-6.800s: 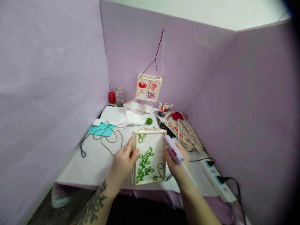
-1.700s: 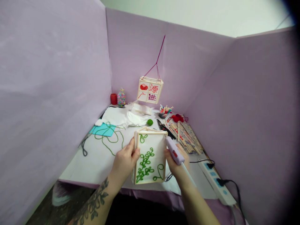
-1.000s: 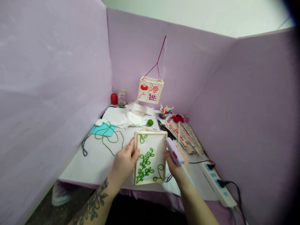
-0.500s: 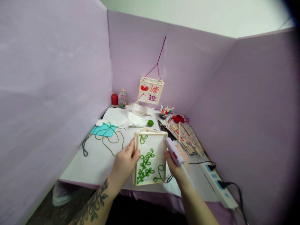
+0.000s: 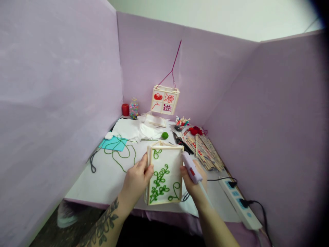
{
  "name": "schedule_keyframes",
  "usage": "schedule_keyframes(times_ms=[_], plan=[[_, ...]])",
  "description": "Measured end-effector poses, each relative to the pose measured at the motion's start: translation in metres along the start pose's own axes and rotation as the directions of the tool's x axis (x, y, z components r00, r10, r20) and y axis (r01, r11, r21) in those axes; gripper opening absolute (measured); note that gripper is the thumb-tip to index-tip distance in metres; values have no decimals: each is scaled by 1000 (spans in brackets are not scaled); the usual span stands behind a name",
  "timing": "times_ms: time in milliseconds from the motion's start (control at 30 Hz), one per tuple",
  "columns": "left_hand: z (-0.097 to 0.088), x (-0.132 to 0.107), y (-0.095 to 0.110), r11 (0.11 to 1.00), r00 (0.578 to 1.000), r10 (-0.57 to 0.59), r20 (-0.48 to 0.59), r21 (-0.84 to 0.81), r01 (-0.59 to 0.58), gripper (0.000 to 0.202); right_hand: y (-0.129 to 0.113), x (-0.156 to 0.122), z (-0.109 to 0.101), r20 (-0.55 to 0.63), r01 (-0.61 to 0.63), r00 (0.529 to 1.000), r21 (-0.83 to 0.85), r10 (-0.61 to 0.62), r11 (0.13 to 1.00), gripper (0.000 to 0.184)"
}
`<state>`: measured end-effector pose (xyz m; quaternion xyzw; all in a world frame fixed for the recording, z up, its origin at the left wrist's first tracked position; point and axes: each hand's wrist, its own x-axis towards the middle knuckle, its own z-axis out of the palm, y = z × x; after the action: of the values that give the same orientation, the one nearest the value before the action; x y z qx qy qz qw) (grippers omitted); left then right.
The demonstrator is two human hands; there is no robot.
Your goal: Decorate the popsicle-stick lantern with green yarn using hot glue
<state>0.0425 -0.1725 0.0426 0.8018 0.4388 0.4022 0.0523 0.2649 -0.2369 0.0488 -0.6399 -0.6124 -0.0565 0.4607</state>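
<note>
Clear glass jar of mixed coloured beads [image 5: 133, 109] at the back wall, short red cylinder cup [image 5: 125, 109] touching-close on its left. Small dark holder of coloured sticks [image 5: 181, 122] further right; contents too small to tell.

Box-shaped lantern of pale wooden sticks and white paper panels [image 5: 164, 174] held upright over the near table edge; front panel carries a looping green yarn vine. Left hand [image 5: 136, 180] grips its left edge, thumb on the front, fingers wrapped behind. Right hand [image 5: 192, 181] presses the right edge with its fingers closed round a lilac plastic glue gun [image 5: 190, 167], nozzle up beside the lantern's top corner.

Finished stick-and-paper lantern with red characters [image 5: 165, 100] hangs on a magenta cord. Loose green yarn [image 5: 120, 151] curls over a teal square sheet [image 5: 113, 143]. Crumpled white paper [image 5: 136, 128], green yarn ball [image 5: 165, 135], flat pile of wooden sticks [image 5: 204, 148], white power strip [image 5: 239, 203] at the right edge.

White tabletop [image 5: 102, 178] bare left of the hands; purple partition walls [image 5: 64, 85] close on three sides.
</note>
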Motion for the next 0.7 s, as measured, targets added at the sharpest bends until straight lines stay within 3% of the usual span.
schedule_keyframes(times_ms=[133, 300, 433, 600, 700], plan=[[0, 0, 0, 1000, 1000, 5, 0, -3, -5, 45, 1, 0, 1, 11, -9, 1000, -6, 9, 1000, 26], [0, 0, 0, 1000, 1000, 1, -12, -2, -1, 45, 5, -1, 3, 92, 70, 993, 29, -72, 997, 32], [1, 0, -2, 999, 999, -42, 11, -16, 42, 45, 4, 0, 2, 47, -22, 999, 80, 19, 997, 28], [0, 1, -7, 995, 995, -92, 31, -40, 93, 45, -2, 2, -8, 172, -3, 985, 212, -34, 977, 24], [-2, 3, -8, 988, 989, -138, 56, -56, 141, 45, -4, -3, -10, 114, -109, 990, 280, 80, 954, 21]])
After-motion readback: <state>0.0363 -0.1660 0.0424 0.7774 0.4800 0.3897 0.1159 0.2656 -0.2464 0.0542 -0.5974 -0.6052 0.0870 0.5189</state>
